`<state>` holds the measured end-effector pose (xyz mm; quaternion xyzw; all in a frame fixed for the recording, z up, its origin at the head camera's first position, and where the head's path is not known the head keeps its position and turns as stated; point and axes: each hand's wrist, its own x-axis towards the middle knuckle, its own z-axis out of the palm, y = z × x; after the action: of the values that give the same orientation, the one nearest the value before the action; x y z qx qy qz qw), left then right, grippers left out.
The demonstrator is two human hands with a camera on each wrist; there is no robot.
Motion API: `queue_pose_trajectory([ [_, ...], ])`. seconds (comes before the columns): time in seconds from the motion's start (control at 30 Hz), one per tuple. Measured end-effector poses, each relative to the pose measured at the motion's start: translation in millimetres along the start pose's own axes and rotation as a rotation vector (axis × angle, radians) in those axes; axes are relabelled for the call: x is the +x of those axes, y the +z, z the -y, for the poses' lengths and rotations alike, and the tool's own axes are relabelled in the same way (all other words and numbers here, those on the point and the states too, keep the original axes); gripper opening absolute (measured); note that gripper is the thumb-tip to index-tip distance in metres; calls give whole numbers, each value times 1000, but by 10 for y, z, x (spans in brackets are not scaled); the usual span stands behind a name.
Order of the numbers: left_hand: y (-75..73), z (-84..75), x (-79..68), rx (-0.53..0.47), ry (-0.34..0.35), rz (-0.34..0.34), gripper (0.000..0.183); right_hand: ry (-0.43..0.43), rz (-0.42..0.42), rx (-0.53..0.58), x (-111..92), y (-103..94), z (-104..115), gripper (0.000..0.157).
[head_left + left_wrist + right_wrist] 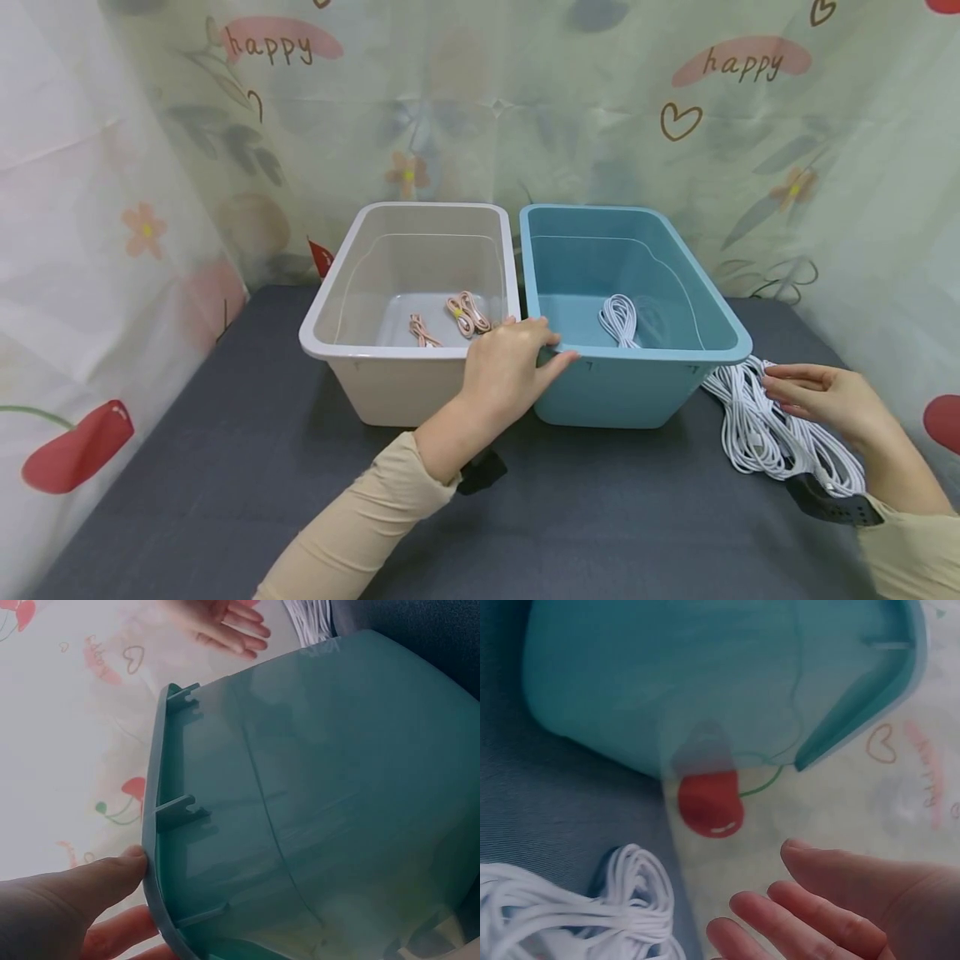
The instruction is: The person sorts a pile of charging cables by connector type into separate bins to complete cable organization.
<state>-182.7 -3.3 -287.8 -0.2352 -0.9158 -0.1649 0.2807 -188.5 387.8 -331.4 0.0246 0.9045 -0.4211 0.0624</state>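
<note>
My left hand [504, 367] grips the rim of a teal plastic bin [622, 387] at its near left corner. In the left wrist view the thumb [112, 877] lies along one side of that rim and the fingers reach to the other. Beyond the bin's right side, my right hand [840, 402] hovers with loosely extended fingers close over bundles of white cable [761, 437]. The right wrist view shows nothing between those fingers [799, 922], the white cable bundle [630, 907] lying beside them. Inside the teal bin rests one coiled white cable [618, 320].
A beige bin [397, 387] stands directly left of the teal one, holding small bundles of pinkish cable [468, 315]. Both bins sit on a dark cloth-covered table [247, 483]. A patterned curtain [465, 125] encloses the back and sides.
</note>
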Motion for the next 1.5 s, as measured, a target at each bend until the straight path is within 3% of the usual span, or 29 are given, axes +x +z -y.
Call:
queue_pose_trajectory([
  [0.1, 5, -1, -5, 0, 2, -5, 28, 32, 13, -39, -3, 47, -64, 53],
  [0.2, 8, -4, -8, 1, 5, -6, 27, 50, 28, -63, -12, 85, -133, 60],
  [0.5, 4, -3, -8, 6, 15, -7, 27, 111, 51, -178, -19, 144, -257, 62],
  [0.9, 16, 2, -10, 15, 23, -33, 26, 132, 36, -205, 10, 194, -332, 61],
  [1.27, 1, 8, -15, 12, 19, -32, 27, 124, 0, -204, 16, 242, -301, 56],
  [1.5, 18, 13, -18, 13, 18, -26, 26, 125, -88, -184, 13, 277, -352, 48],
])
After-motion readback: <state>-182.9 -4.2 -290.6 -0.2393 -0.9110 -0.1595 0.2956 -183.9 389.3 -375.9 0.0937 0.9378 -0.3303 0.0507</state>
